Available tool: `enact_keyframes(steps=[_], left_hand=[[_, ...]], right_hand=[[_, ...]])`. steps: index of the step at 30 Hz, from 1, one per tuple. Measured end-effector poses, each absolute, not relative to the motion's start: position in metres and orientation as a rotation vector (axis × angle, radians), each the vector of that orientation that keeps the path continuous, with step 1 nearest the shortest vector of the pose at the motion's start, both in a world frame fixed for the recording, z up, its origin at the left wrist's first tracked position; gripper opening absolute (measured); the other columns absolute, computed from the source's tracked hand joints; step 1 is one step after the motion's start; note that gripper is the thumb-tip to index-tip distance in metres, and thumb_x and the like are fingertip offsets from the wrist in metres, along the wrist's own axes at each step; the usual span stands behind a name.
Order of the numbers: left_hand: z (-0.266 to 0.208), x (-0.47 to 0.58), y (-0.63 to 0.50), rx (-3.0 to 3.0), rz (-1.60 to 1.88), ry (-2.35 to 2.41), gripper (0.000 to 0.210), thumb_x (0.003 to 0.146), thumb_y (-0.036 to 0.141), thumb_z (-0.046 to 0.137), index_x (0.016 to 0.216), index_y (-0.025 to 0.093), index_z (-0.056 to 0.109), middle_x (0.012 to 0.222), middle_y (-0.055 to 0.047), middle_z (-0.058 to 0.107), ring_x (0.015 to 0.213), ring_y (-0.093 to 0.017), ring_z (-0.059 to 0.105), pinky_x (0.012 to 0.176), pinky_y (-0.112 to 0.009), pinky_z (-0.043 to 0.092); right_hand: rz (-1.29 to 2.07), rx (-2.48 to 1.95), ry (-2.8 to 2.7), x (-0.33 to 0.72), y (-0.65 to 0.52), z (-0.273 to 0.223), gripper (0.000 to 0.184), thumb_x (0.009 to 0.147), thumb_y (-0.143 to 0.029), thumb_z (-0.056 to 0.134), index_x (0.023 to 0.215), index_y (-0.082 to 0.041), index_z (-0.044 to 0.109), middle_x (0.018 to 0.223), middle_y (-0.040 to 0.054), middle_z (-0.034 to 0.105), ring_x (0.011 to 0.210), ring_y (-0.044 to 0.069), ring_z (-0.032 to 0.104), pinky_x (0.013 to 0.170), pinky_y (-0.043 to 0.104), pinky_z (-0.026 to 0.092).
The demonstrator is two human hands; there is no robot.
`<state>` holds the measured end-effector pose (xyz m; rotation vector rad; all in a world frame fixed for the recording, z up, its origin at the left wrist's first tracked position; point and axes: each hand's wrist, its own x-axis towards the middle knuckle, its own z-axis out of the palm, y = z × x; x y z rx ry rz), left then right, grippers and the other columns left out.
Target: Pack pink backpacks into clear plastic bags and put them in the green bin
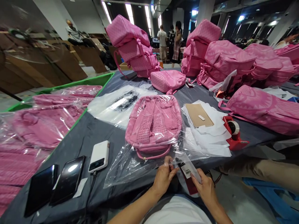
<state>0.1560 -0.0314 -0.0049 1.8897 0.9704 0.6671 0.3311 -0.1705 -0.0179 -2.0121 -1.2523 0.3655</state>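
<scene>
Two dark phones (67,181) lie near a white power bank (99,154); a blue stool (272,194) stands rightward.

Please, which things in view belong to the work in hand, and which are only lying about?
Likely in the work: held barcode tag, clear bag, pink backpack inside it, perhaps tape dispenser.
Likely just lying about: power bank, two phones.

Print on label (186,170) too small to read; bagged pink backpacks (44,127) cut off at left edge.
</scene>
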Motion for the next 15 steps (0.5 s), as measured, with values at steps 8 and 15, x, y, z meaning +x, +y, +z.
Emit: enact_keyframes(steps=[8,15], left_hand=[[0.047,0.207,0.008,3.115,0.359,-0.506,0.009,0.097,0.014,0.061,0.102,0.020,0.067,0.110,-0.005,0.072,0.110,-0.020,0.064,0.103,-0.033,0.047],[0.038,0.202,-0.008,3.233,0.230,-0.736,0.007,0.093,0.018,0.066,0.086,0.016,0.066,0.082,-0.006,0.070,0.076,-0.018,0.065,0.071,-0.030,0.051]], right_hand=[[-0.396,-1.839,-1.696,0.326,-0.181,-0.031,0.032,0.103,-0.018,0.040,0.109,-0.013,0.070,0.077,0.0079,0.075,0.055,0.017,0.069,0.052,0.025,0.048],[-0.003,-1.907,-1.692,0.305,-0.205,-0.060,0.051,0.082,-0.010,0.049,0.130,-0.017,0.065,0.101,0.0110,0.077,0.079,0.023,0.075,0.064,0.030,0.060]])
